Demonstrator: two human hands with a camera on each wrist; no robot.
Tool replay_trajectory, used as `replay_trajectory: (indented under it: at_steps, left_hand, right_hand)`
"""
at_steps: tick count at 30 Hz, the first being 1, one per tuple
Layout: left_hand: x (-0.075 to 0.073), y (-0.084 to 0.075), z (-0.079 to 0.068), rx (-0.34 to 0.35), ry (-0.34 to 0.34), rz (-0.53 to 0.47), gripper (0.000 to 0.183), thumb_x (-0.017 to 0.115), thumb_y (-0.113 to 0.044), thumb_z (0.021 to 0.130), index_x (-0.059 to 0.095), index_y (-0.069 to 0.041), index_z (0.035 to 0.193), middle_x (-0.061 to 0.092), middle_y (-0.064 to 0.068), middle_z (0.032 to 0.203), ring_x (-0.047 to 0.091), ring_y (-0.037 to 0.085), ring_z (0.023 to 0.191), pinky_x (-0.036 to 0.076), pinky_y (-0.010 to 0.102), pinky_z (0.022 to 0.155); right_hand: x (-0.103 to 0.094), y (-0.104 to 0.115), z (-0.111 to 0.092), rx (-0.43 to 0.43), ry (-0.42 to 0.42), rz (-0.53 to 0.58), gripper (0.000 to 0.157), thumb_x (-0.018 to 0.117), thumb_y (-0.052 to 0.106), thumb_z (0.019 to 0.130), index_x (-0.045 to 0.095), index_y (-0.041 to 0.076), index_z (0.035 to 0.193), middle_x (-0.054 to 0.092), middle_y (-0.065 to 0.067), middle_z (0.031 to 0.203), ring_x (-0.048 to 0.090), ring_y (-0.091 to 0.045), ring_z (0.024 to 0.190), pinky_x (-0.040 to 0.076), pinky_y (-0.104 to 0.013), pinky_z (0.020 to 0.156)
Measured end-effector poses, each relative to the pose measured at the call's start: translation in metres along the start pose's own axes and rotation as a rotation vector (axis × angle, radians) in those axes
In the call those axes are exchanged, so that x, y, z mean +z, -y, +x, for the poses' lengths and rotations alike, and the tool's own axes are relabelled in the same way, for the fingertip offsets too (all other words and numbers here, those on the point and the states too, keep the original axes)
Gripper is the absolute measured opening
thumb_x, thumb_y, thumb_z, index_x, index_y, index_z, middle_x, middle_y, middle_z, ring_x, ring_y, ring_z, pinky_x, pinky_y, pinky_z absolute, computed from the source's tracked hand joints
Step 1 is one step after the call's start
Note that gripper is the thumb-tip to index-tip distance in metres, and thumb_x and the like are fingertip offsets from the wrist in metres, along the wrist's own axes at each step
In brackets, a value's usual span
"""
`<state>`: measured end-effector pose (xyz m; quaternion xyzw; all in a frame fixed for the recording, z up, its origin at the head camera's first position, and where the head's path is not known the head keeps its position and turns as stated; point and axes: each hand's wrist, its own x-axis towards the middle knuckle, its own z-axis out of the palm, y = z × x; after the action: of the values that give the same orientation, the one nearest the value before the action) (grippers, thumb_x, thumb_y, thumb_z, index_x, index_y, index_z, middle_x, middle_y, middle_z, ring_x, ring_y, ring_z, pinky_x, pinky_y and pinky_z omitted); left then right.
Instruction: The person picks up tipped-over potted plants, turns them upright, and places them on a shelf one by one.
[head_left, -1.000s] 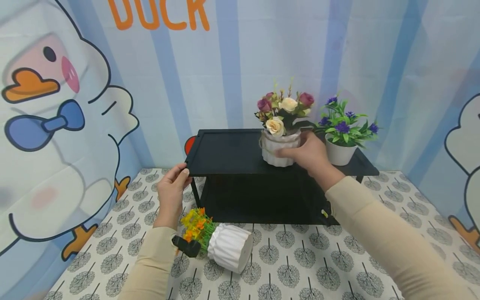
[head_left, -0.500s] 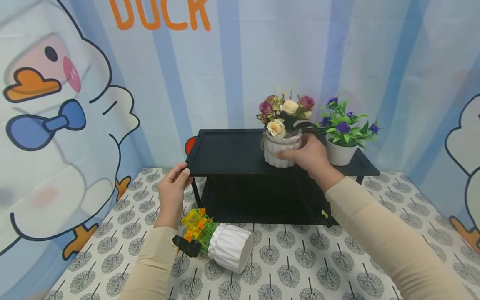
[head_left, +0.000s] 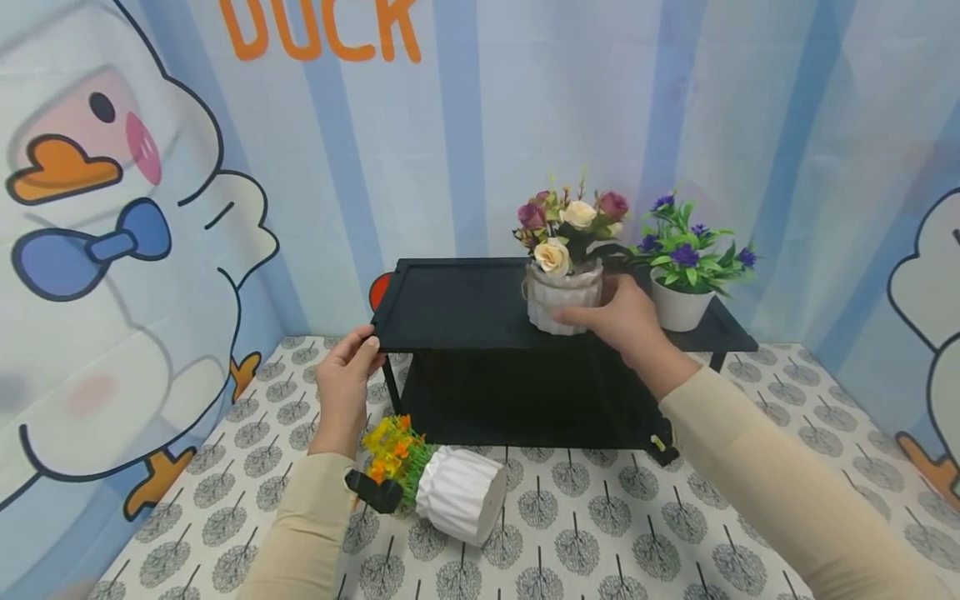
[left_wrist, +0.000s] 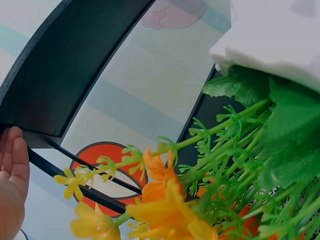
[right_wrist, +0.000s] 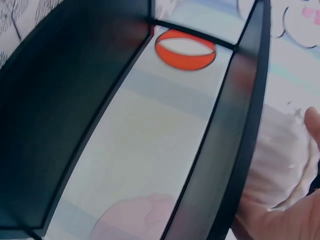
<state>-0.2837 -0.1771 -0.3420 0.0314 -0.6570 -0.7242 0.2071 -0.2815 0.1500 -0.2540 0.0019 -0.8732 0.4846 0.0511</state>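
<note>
In the head view, my right hand [head_left: 626, 317] grips the side of a white ribbed flowerpot [head_left: 553, 296] with purple and cream artificial roses [head_left: 577, 214]. The pot stands upright on the top board of a black two-tier shelf [head_left: 457, 304]. At that board's front left corner, my left hand [head_left: 345, 379] pinches the edge between thumb and fingers. The right wrist view looks between the tiers, with the same white pot [right_wrist: 280, 155] and part of my right hand [right_wrist: 285, 220] beyond the top board. Fingers of my left hand [left_wrist: 12, 170] touch the shelf's corner in the left wrist view.
Right of the roses, a white pot [head_left: 678, 308] with purple flowers stands on the shelf. Another white pleated pot [head_left: 461, 496] with yellow and orange flowers [head_left: 393, 450] lies on its side on the tree-patterned cloth [head_left: 577, 533], by my left forearm. A duck-printed curtain [head_left: 375, 167] hangs behind.
The rose pot has shifted very slightly right along the shelf. My right wrist and forearm have moved slightly right and down, the hand still on the pot. My left hand keeps its place.
</note>
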Motion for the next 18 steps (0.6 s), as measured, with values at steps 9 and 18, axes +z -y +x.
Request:
replay_trajectory:
  at_steps: [9, 18]
  left_hand:
    - [0.001, 0.0, 0.002, 0.021, -0.012, -0.002, 0.031, 0.058, -0.019, 0.092, 0.061, -0.007, 0.121, 0.058, 0.001, 0.108, 0.061, 0.009, 0.09, 0.053, 0.021, 0.084]
    - [0.0, 0.002, 0.0, 0.012, -0.012, 0.0, 0.032, 0.058, -0.018, 0.093, 0.06, -0.007, 0.122, 0.057, 0.002, 0.109, 0.06, 0.009, 0.094, 0.052, 0.02, 0.084]
  right_hand:
    - [0.004, 0.003, -0.036, 0.026, 0.068, 0.052, 0.099, 0.074, 0.046, 0.074, 0.02, 0.003, 0.145, 0.035, -0.017, 0.142, 0.036, -0.031, 0.13, 0.04, -0.048, 0.102]
    - [0.027, 0.006, -0.064, -0.007, 0.205, 0.051, 0.092, 0.076, 0.036, 0.075, 0.025, 0.0, 0.143, 0.038, -0.019, 0.14, 0.038, -0.032, 0.129, 0.041, -0.045, 0.103]
